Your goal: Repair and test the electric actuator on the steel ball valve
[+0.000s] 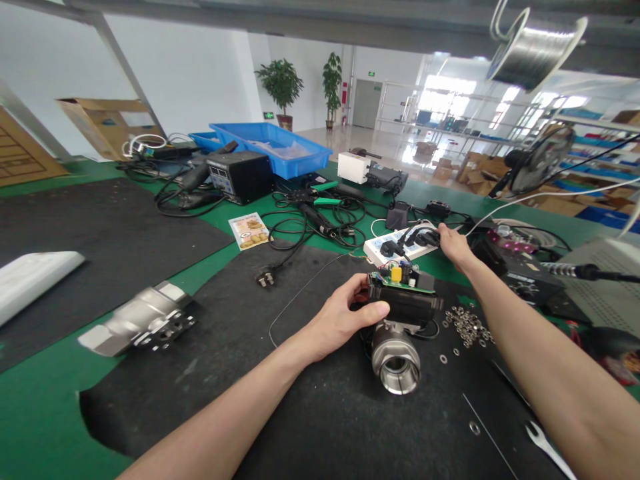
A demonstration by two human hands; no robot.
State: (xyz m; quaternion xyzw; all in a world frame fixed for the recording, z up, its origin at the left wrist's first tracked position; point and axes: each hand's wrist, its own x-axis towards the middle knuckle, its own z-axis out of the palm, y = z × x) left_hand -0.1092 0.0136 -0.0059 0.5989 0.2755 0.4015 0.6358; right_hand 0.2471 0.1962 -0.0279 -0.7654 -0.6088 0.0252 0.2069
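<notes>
Valve [135,327] at far left, blurred, on the mat's edge. Further right, leaflet [249,230] and loose plug [265,277] on the bench. At centre, left hand [345,315] curled tight around the black actuator [407,305], thumb along its front, fingers over the back. Circuit board [400,277] exposed on top, steel body [397,360] below, resting on the black mat [225,373]. Behind, power strip [374,249]. Right hand [454,243] stretched to it, fingertips closed on a black plug [425,237] seated in the strip. Scattered washers [467,327] just right of the actuator. Wrench [547,448] at lower right.
</notes>
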